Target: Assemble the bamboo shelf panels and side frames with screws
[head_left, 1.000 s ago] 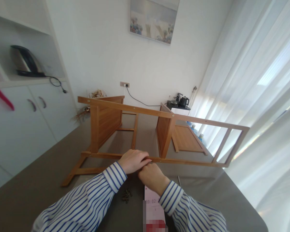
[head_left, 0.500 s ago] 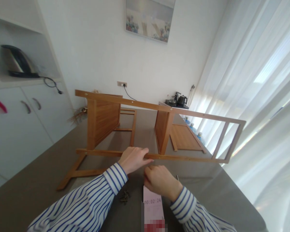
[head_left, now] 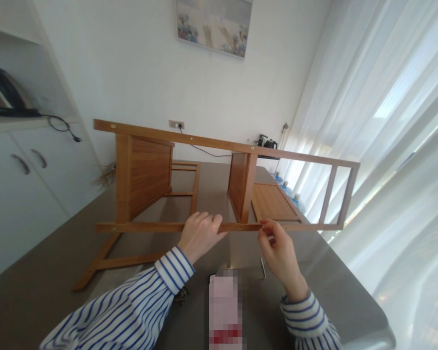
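Observation:
A partly joined wooden shelf frame [head_left: 219, 144], with two panels between its long rails, lies on its side across the table. My left hand [head_left: 200, 236] is wrapped over its near lower rail [head_left: 146, 227], left of the middle panel [head_left: 238, 187]. My right hand [head_left: 277, 248] has thumb and forefinger pinched together against the same rail, just right of that panel. Whatever those fingertips hold is too small to make out. Below the right hand lies an L-shaped hex key [head_left: 263, 268]. Small screws [head_left: 181, 295] show in a pile beside my left sleeve, partly covered by it.
A phone [head_left: 223, 296], partly blurred out, lies on the grey table [head_left: 350, 301] in front of me. Behind the frame rests a loose wooden panel [head_left: 275, 201]. Water bottles [head_left: 285, 187] stand beyond the table's right edge. A kettle [head_left: 3, 92] sits on the left shelf.
My right hand has moved up and right, from above the phone to the near rail, with fingers pinched there. My left hand keeps its grip. The view has shifted slightly.

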`<state>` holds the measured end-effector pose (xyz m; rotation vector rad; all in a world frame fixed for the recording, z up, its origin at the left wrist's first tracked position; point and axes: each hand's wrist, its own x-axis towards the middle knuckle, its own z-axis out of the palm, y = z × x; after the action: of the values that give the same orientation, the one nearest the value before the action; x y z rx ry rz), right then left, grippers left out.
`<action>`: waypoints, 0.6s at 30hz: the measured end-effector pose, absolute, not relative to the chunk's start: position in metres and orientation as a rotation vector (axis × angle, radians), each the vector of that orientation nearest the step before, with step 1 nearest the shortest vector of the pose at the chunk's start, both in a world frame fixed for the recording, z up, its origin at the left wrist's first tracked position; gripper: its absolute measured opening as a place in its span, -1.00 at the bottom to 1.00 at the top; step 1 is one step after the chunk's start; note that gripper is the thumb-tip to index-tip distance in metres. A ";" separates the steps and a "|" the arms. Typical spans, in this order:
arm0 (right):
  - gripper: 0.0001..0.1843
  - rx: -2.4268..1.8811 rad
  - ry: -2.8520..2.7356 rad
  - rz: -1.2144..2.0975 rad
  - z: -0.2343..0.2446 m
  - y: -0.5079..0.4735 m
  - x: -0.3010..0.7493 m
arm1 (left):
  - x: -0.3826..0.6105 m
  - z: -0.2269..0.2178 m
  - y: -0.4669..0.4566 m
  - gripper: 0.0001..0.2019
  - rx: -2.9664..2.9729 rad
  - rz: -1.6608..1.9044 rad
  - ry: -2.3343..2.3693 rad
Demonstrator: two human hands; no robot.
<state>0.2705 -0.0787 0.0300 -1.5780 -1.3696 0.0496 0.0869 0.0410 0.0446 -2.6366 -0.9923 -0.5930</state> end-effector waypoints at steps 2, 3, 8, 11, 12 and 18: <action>-0.92 -1.586 -1.403 0.076 0.033 -0.072 0.274 | 0.086 0.045 0.041 -0.81 -2.639 -0.623 -0.953; -0.92 -1.599 -1.429 0.085 0.034 -0.068 0.276 | 0.086 0.046 0.041 -0.84 -2.639 -0.640 -0.939; -0.87 -1.626 -1.459 0.083 0.036 -0.059 0.279 | 0.088 0.050 0.040 -0.84 -2.561 -0.670 -0.968; -0.87 -1.621 -1.451 0.082 0.036 -0.059 0.278 | 0.091 0.050 0.039 -0.73 -2.494 -0.664 -1.005; -0.87 -1.619 -1.445 0.083 0.036 -0.060 0.277 | 0.092 0.050 0.038 -0.69 -2.478 -0.669 -1.015; -0.87 -1.616 -1.403 0.115 0.037 -0.060 0.276 | 0.100 0.046 0.037 -0.64 -2.454 -0.717 -1.080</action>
<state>0.2756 -0.0598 0.0365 -1.6161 -1.4029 0.1147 0.1002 0.0368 0.0460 -2.4539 -1.0803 -0.7174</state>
